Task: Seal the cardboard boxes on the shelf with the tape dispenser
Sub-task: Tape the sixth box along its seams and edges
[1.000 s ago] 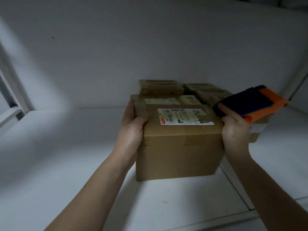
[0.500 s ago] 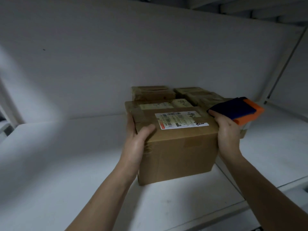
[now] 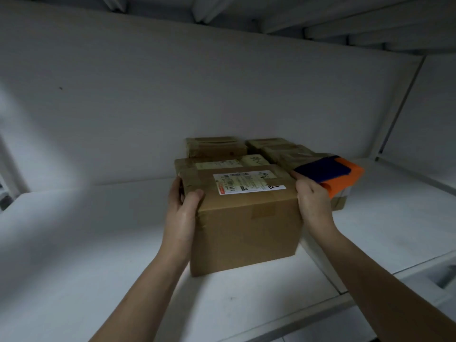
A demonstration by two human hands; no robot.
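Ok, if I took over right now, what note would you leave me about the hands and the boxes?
Left hand grips the front box at its top left corner.
Right hand holds the tape dispenser beside the box's top right corner.
More boxes sit behind on the shelf.
Done: brown tape crosses the front box's top.
Left: check each box's seams; I cannot tell which need tape.

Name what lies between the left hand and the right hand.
Head view: the front cardboard box fills the gap. Left hand grips its left corner; right hand holds the tape dispenser.
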